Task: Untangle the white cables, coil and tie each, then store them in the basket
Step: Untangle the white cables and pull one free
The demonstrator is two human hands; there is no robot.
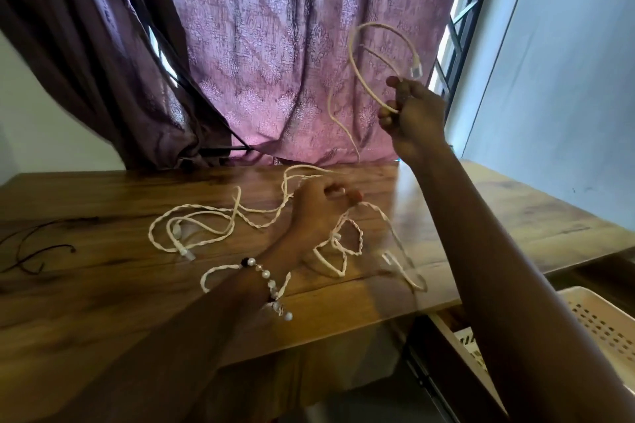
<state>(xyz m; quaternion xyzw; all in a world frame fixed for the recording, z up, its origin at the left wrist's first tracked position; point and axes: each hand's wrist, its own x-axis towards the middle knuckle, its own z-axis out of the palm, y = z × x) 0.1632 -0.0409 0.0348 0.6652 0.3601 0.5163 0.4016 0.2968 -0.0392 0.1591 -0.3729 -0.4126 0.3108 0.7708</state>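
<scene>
Bare forearms, pearl-bead bracelet (271, 285) (left wrist)

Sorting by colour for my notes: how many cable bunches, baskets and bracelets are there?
White cable loop held up: 1
White cable tangle on the table: 1
Dark cord: 1
White basket: 1
Bead bracelet: 1
Total: 5

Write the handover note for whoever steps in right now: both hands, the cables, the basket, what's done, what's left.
Right hand: raised above the table, pinching a loop of one white cable; its tail hangs toward the table.
Left hand: low over the table, fingers on the twisted cables, which lie spread and looped.
Basket: lower right, beside the table; no cable visible in it.
Done: first coil begun.
Left: finish and tie that coil, untangle, coil and tie the others, put all in the basket.
</scene>
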